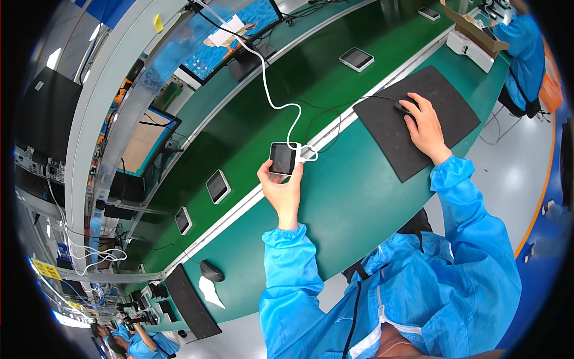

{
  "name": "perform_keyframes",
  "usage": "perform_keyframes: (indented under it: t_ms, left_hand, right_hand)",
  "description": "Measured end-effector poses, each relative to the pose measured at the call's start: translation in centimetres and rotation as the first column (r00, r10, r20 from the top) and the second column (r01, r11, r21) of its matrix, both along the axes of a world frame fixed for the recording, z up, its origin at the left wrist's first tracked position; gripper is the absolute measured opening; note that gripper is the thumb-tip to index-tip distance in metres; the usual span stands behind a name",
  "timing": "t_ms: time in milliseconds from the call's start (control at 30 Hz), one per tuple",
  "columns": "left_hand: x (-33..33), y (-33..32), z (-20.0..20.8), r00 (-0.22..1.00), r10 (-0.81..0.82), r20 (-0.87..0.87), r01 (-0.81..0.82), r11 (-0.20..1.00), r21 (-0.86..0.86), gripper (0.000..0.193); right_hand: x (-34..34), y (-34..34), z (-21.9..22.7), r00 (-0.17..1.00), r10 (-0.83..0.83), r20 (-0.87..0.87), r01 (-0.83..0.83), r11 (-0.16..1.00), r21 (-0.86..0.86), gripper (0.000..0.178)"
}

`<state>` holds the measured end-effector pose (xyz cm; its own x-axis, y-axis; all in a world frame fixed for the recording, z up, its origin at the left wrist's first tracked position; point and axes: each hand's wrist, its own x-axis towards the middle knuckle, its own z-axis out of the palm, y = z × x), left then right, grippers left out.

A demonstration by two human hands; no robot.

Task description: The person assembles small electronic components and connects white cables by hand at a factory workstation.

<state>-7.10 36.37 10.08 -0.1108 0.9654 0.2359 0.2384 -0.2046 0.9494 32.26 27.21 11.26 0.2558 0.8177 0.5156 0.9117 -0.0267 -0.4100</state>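
Holding a small square device (283,158) with a dark screen and pale casing upright in the left hand (282,190), fingers wrapped round its lower edge, the person keeps it just above the green bench (353,203), with a white cable (267,90) plugged into its right side and running up toward the monitors (233,36) at the back. The right hand (426,124) lies cupped over a dark mouse (405,109) on a black mat (415,119), gripping it loosely. This looks like a checking step, the unit wired up while the mouse drives something on screen; the next move would seem to call for a steady hold so the plug does not pull loose. More of the same flat units (217,186) lie along the darker green belt. At the far right, an open brown cardboard box (472,27) sits beside a white box (469,48), near a co-worker's blue sleeve (523,42). A small yellow note (158,23) is stuck on the grey frame above, and a yellow sign (46,269) hangs low at the left.
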Motion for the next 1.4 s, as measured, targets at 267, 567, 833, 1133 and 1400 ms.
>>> perform_keyframes:
  t_ms: [267, 567, 833, 1133, 1400]
  left_hand:
    - [0.1, -0.3, 0.2, 1.000, -0.004, -0.005, 0.004, 1.000, -0.017, 0.077]
    - [0.2, -0.4, 0.4, 0.999, -0.008, -0.040, 0.007, 1.000, -0.024, 0.075]
    - [0.0, -0.2, 0.1, 0.998, -0.012, -0.058, 0.011, 1.000, -0.010, 0.076]
    - [0.3, -0.4, 0.9, 1.000, -0.013, -0.027, 0.012, 0.998, -0.055, 0.080]
    - [0.1, -0.5, 0.7, 1.000, 0.011, -0.024, -0.011, 0.999, -0.034, 0.080]
  right_hand:
    - [0.0, 0.0, 0.0, 1.000, -0.002, -0.003, 0.002, 1.000, -0.020, 0.039]
    - [0.0, 0.0, -0.1, 1.000, -0.004, -0.015, 0.004, 1.000, -0.019, 0.038]
    - [0.0, 0.1, -0.1, 1.000, 0.000, 0.009, 0.001, 1.000, -0.014, 0.038]
    - [0.3, 0.1, -0.2, 1.000, -0.004, 0.013, 0.004, 1.000, -0.009, 0.039]
    - [-6.5, -0.4, 3.0, 0.981, 0.194, -0.014, -0.173, 0.904, 0.391, 0.016]
